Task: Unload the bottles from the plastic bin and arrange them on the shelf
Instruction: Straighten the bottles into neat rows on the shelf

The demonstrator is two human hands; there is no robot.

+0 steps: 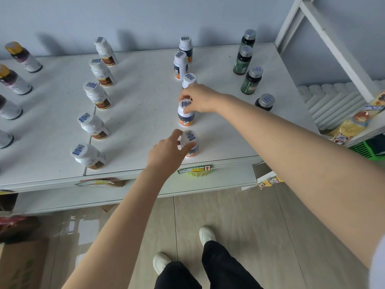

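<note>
On the white shelf [145,101], bottles stand in rows running front to back. My left hand [168,152] grips the cap of the nearest white bottle with an orange base [192,150], close to the shelf's front edge. My right hand [198,99] holds the cap of the white-and-orange bottle just behind it [186,117]. Three more bottles of this kind [180,64] continue the row toward the wall. The plastic bin is not in view.
White bottles with brown labels [96,94] form a row to the left, gold-capped bottles [14,80] stand at the far left, and dark green bottles [251,80] at the right. A white rack frame [325,38] rises at the right. A green basket [366,148] sits below it.
</note>
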